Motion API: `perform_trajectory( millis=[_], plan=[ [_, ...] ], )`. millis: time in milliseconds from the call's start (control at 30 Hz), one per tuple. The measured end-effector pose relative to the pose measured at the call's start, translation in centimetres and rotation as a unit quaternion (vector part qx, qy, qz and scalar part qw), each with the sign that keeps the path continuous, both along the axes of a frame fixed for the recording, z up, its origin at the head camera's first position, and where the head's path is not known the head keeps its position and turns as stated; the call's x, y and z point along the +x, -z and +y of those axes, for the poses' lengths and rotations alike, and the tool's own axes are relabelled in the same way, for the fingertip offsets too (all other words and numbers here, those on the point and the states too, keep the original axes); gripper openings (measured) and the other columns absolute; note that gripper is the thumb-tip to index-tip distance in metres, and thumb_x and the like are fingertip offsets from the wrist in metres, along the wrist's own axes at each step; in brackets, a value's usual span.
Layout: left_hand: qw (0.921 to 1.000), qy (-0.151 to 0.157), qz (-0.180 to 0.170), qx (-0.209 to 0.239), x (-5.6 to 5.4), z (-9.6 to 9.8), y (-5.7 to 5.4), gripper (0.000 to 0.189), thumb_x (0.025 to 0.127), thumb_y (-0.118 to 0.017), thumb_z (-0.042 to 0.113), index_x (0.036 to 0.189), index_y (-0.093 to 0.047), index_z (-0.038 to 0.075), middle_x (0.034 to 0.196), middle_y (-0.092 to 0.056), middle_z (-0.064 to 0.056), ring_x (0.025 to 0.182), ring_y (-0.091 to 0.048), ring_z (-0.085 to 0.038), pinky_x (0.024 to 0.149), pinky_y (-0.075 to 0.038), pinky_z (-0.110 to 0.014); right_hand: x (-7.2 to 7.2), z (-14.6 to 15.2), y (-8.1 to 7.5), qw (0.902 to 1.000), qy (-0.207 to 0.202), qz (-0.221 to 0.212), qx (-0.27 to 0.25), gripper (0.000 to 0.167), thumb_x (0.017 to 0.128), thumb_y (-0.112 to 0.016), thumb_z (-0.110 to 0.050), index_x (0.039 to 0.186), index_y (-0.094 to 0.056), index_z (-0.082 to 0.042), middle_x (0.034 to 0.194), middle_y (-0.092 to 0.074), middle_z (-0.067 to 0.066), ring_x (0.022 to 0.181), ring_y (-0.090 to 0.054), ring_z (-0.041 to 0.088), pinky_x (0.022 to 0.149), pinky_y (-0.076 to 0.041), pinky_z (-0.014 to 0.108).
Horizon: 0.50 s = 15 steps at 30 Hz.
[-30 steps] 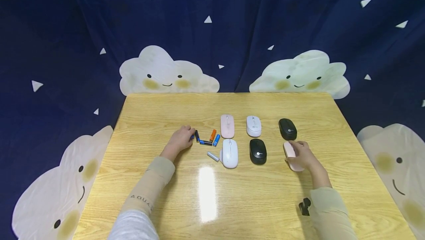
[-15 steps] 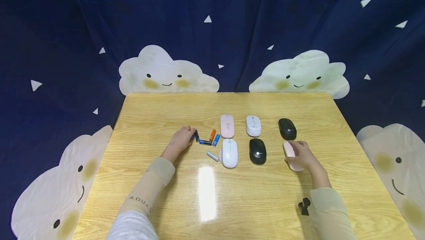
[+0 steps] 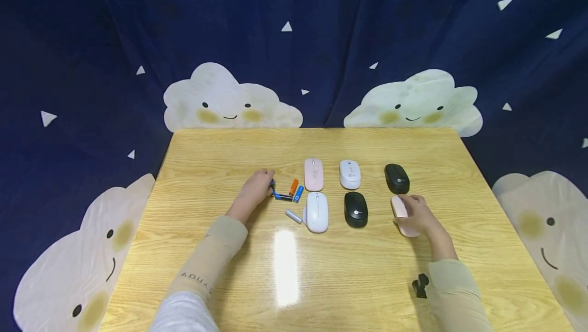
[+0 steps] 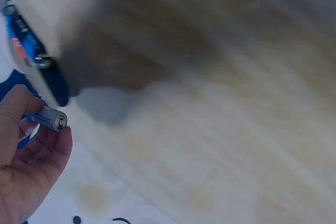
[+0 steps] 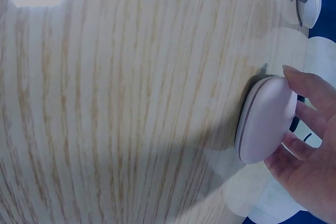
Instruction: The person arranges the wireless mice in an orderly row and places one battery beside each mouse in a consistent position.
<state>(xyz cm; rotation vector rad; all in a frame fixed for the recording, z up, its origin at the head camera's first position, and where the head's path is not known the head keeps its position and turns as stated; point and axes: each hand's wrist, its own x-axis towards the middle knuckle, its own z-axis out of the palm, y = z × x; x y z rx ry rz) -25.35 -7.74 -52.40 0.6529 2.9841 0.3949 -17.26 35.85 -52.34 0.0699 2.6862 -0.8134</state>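
Observation:
In the head view my left hand [image 3: 256, 189] is over the left end of the battery group. The left wrist view shows it pinching a silvery battery [image 4: 50, 118] between thumb and fingers, raised off the table. Close by lie a dark blue battery [image 3: 283, 197], an orange battery [image 3: 293, 186] and a blue battery [image 3: 299, 194]. Farther right, my right hand [image 3: 420, 214] grips a pale pink computer mouse [image 5: 268, 119] by its sides. That mouse is low at the tabletop; whether it touches is hard to tell.
A silver battery [image 3: 293, 216] lies beside a white mouse [image 3: 317, 212]. Behind are a pink mouse [image 3: 314, 174], another white mouse [image 3: 350, 174] and a black mouse [image 3: 397, 178]. A second black mouse [image 3: 356, 209] sits in front. A dark curtain hangs behind the wooden table [image 3: 220, 148].
My left hand has shifted slightly right and away from me, now covering part of the leftmost dark battery. My right hand and the pink mouse it grips have stayed put.

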Motion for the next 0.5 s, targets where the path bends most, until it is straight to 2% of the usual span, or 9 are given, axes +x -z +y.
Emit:
perform_trajectory(
  millis=[133, 233, 300, 500],
  plan=[
    [0.9993, -0.003, 0.009, 0.035, -0.6, 1.7, -0.8, 0.026, 0.077, -0.062, 0.003, 0.101, -0.052, -0.001, 0.085, -0.055, -0.013, 0.073, -0.054, -0.024, 0.065, -0.049, -0.033, 0.0, 0.0, 0.0, 1.0, 0.002, -0.001, 0.0, 0.076, 0.079, -0.068, -0.016, 0.14, -0.027, 0.0, 0.137, -0.011, 0.037, 0.117, -0.026, 0.059, 0.09, -0.028, 0.067],
    [0.9981, -0.015, 0.001, 0.06, -1.1, 3.4, -1.3, 0.025, 0.076, -0.062, 0.003, 0.099, -0.053, -0.002, 0.08, -0.053, -0.011, 0.067, -0.051, -0.021, 0.059, -0.048, -0.031, 0.0, 0.0, 0.1, 1.0, 0.002, -0.001, 0.0, 0.076, 0.078, -0.068, -0.016, 0.14, -0.027, 0.0, 0.137, -0.01, 0.036, 0.117, -0.026, 0.059, 0.09, -0.028, 0.067],
    [0.9967, -0.026, -0.008, 0.077, -1.4, 4.6, -1.6, 0.025, 0.076, -0.064, 0.003, 0.097, -0.054, -0.002, 0.079, -0.053, -0.011, 0.066, -0.051, -0.021, 0.058, -0.048, -0.032, 0.0, 0.0, 0.1, 1.0, 0.002, -0.002, -0.001, 0.076, 0.078, -0.069, -0.016, 0.14, -0.027, 0.0, 0.137, -0.01, 0.036, 0.117, -0.026, 0.059, 0.09, -0.028, 0.067],
    [0.9922, -0.058, -0.066, 0.088, -2.3, 8.2, -2.5, 0.033, 0.08, -0.063, 0.009, 0.11, -0.054, -0.002, 0.092, -0.058, -0.014, 0.076, -0.056, -0.02, 0.065, -0.05, -0.028, -0.1, 0.1, 0.2, 0.9999, 0.001, 0.001, -0.01, 0.077, 0.078, -0.069, -0.016, 0.14, -0.027, 0.0, 0.137, -0.011, 0.036, 0.117, -0.025, 0.059, 0.091, -0.027, 0.067]
  ],
)
